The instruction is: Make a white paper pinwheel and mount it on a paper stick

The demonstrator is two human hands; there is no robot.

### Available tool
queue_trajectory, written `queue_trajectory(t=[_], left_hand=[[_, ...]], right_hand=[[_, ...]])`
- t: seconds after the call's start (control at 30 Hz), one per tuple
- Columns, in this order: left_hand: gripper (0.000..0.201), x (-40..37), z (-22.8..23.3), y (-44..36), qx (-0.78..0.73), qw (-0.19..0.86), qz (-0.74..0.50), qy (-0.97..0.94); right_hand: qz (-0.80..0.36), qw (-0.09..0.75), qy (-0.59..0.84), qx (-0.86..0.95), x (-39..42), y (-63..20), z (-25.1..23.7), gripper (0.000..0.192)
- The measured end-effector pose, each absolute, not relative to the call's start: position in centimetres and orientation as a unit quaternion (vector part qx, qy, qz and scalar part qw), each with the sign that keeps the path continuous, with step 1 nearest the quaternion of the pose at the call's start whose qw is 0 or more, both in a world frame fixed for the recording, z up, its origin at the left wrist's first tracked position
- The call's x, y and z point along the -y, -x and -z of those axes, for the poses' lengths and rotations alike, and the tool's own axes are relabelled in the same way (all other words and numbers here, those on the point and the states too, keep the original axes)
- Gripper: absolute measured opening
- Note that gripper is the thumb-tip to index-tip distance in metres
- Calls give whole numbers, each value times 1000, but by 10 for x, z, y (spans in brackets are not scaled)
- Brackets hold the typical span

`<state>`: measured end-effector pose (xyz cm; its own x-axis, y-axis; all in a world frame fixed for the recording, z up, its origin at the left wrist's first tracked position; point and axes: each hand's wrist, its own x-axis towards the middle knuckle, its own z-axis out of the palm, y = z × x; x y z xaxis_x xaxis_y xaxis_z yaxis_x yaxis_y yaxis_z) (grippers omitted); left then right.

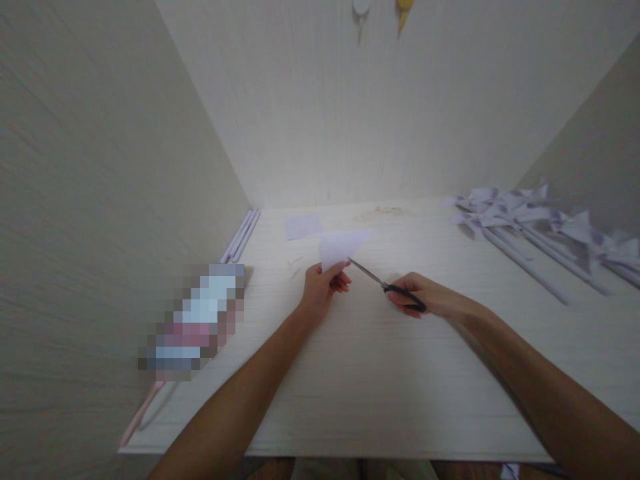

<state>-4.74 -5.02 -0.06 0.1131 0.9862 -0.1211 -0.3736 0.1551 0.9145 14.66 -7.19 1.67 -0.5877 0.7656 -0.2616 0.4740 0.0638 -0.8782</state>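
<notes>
Between the thumb and fingers of my left hand is a folded piece of pale paper, held up over the table. My right hand grips scissors with black handles, fingers in the loops. The blades look closed or nearly so, and their tip reaches the paper's lower edge close to my left thumb. Whether the tip touches the paper I cannot tell. Behind the held piece a flat sheet of paper lies on the table.
Several paper pinwheels on rolled sticks lie at the right. Rolled paper sticks rest at the left by the wall, behind a blurred-out object. Small scraps lie left of my hand. Walls enclose the white table.
</notes>
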Motion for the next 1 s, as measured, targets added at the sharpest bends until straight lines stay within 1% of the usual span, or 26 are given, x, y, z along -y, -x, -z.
queue_trajectory(t=[0.27,0.67,1.0], left_hand=[[17,50,2,48,-406,639,-529,-383],[17,52,1,45,-412,634,-531,-382],[20,54,0,43,-433,617,-525,-395]], right_hand=[[-543,152,428,707,73,-144,-18,46],[-526,138,436,717,71,-143,-12,50],[-521,156,441,714,71,-142,-6,47]])
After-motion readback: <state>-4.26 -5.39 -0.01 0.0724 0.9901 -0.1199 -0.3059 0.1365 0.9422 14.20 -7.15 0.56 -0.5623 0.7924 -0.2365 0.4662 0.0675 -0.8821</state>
